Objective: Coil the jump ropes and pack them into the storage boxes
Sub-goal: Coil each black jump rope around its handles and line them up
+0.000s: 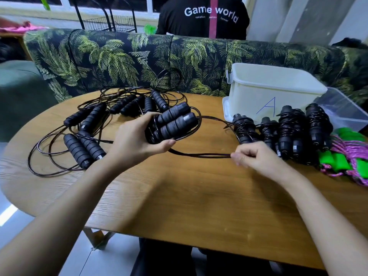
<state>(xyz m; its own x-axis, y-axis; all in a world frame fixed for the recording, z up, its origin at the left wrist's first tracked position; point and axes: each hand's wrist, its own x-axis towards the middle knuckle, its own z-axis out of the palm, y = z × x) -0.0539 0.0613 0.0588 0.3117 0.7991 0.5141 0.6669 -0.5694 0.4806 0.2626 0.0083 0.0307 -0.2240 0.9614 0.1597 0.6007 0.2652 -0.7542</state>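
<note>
1. L hand [137, 140]: fingers clamped on black rope handles [175, 124], held above bench [179, 196], left of white box [272, 90].
2. R hand [256, 156]: fingers pinched on cord [199, 155], just in front of box.
3. Wound ropes [286, 132] sit against box front.

Table [179, 196]: matt wood grain. Rope cords [199, 155]: glossy black. Handles [175, 124]: matt ribbed foam. Storage box [268, 92]: translucent smooth plastic. Sofa [119, 60]: printed cloth.

Four coiled black ropes [282, 132], two storage boxes [272, 90], two hands [137, 140].
</note>
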